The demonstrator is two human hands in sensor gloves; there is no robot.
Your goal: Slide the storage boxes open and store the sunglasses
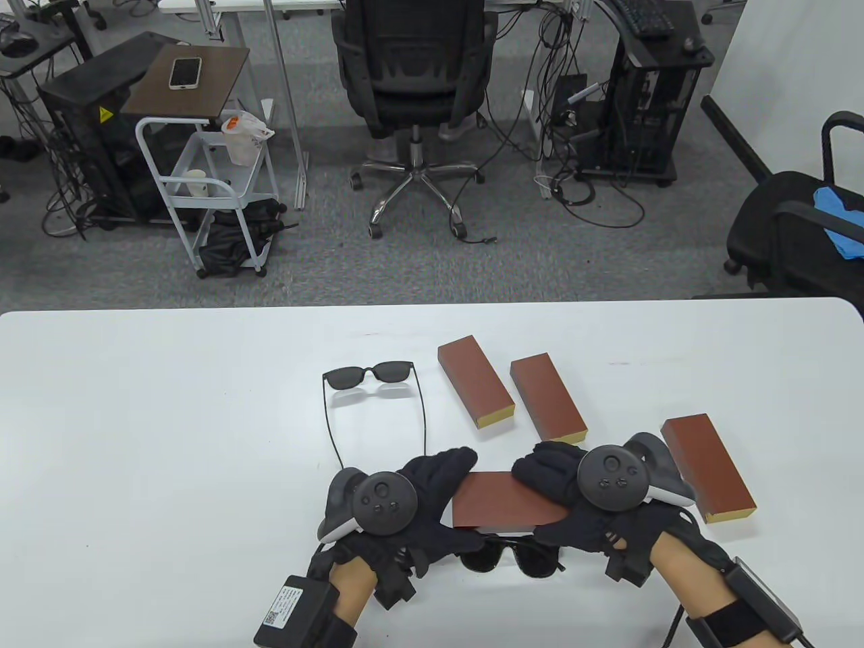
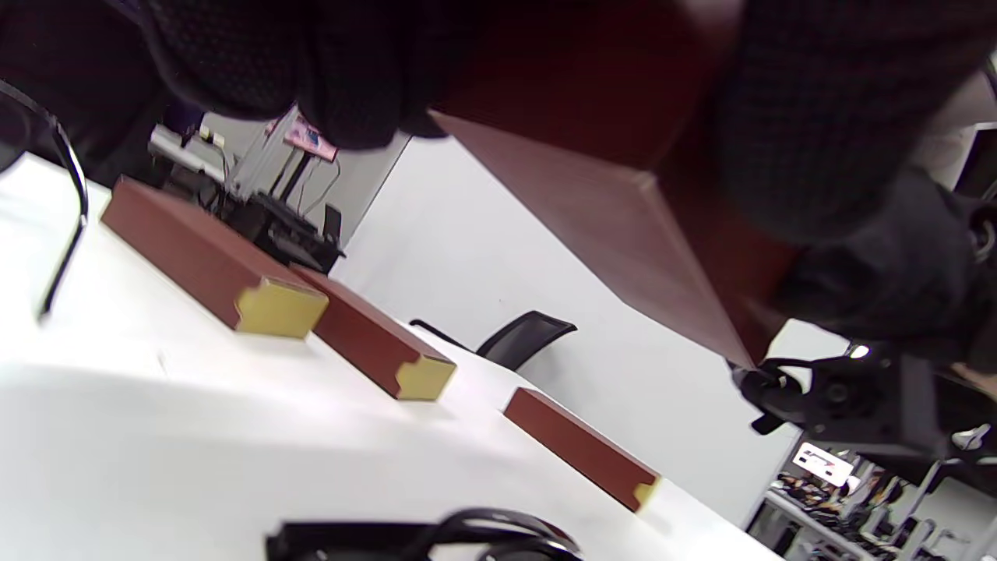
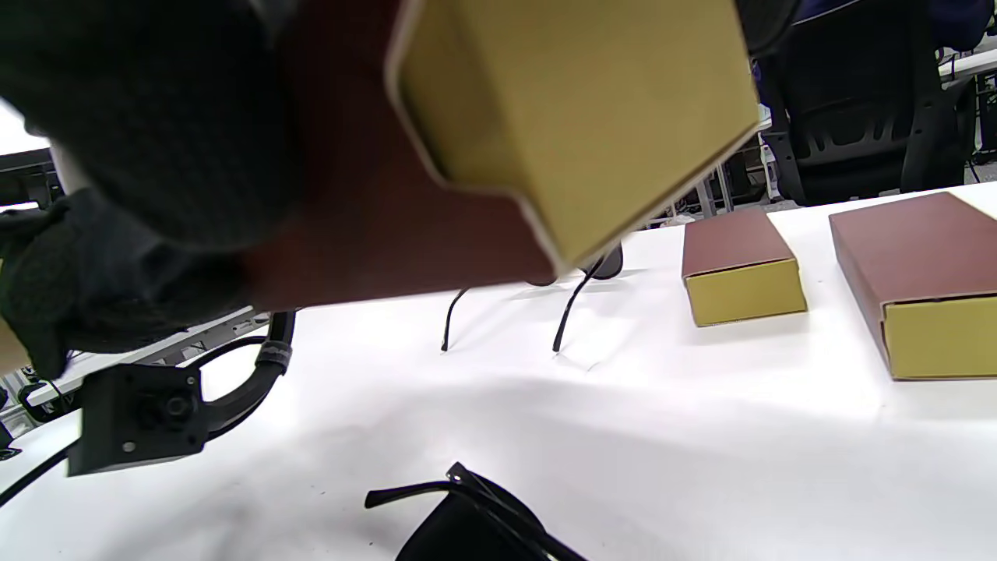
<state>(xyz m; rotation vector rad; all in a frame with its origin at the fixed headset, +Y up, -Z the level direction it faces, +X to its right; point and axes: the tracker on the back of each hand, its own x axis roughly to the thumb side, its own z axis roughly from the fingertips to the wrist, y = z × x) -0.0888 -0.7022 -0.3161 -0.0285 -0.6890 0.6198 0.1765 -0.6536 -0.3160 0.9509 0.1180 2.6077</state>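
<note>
Both hands clamped on one red-brown box (image 1: 503, 499), lifted off the table (image 1: 135, 418) and held level across the body: left hand (image 1: 412, 503) wrapped round the left end, right hand (image 1: 574, 482) round the right end, fingers curled over the top. Yellow inner tray (image 3: 576, 117) showing at the right end in the right wrist view, perhaps just starting out of the sleeve; hard to tell how far.

To open cleanly: pinch the sleeve lightly by its edges, not across the flat faces, or the squeeze jams the tray. Push straight along the length, no twist. Keep low above the table.

Folded sunglasses (image 1: 513, 557) lying just under the box, near the wrists; open pair (image 1: 371, 378) further out. Three more closed boxes (image 1: 476, 388) to the right, untouched.
</note>
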